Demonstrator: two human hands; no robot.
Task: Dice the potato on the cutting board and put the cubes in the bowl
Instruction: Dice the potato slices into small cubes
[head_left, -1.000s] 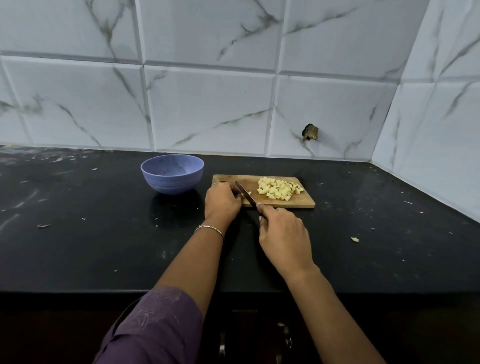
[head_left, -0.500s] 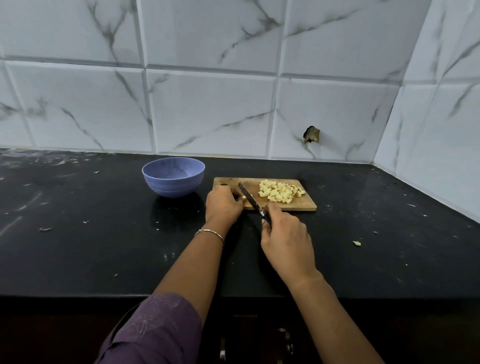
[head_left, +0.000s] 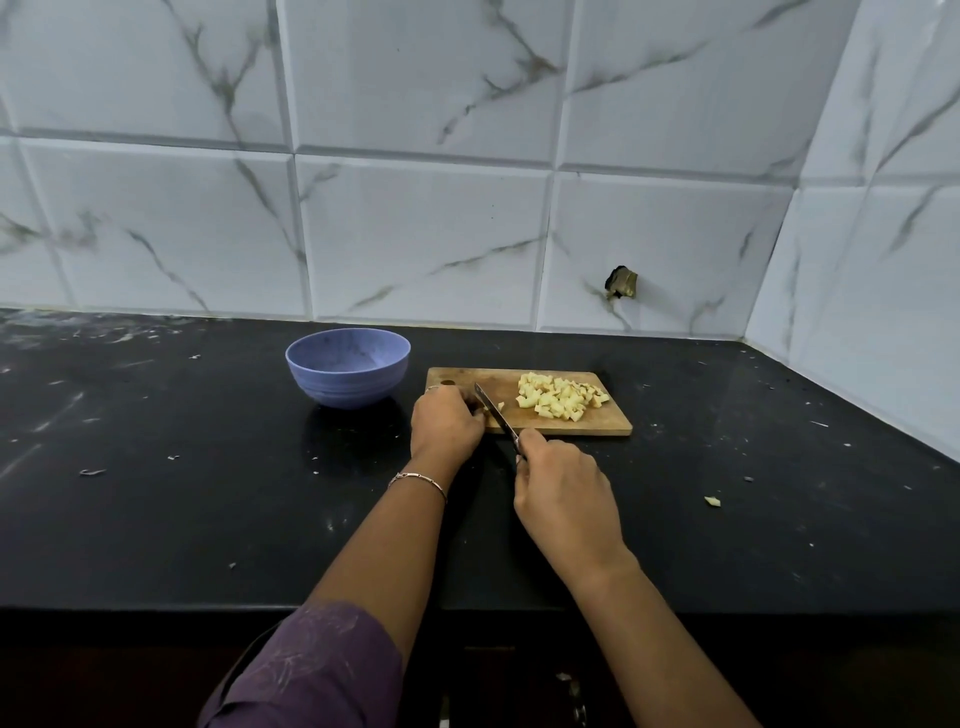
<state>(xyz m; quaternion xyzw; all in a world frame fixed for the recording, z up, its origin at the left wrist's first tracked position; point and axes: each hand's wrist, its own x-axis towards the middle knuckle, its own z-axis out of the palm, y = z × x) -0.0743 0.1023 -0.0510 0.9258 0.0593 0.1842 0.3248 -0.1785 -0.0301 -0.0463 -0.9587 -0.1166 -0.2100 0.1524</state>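
Note:
A wooden cutting board (head_left: 597, 423) lies on the black counter, with a heap of pale potato cubes (head_left: 558, 397) on its right half. My left hand (head_left: 447, 421) sits curled on the board's left end, holding down a small potato piece (head_left: 488, 410) that it mostly hides. My right hand (head_left: 563, 491) grips a knife (head_left: 493, 408) by the handle, its blade slanting across the board right beside my left fingers. One loose cube lies just right of the blade. The blue bowl (head_left: 347, 366) stands left of the board.
The black counter (head_left: 156, 493) carries scattered scraps and white smears. A stray potato bit (head_left: 712, 501) lies to the right of my hands. Marble-look tiled walls (head_left: 415, 234) close off the back and right side, with a small hole in one tile.
The knife has worked slightly at the small piece beside my left hand; hands, board and bowl stay nearly in place. The view shifted a little.

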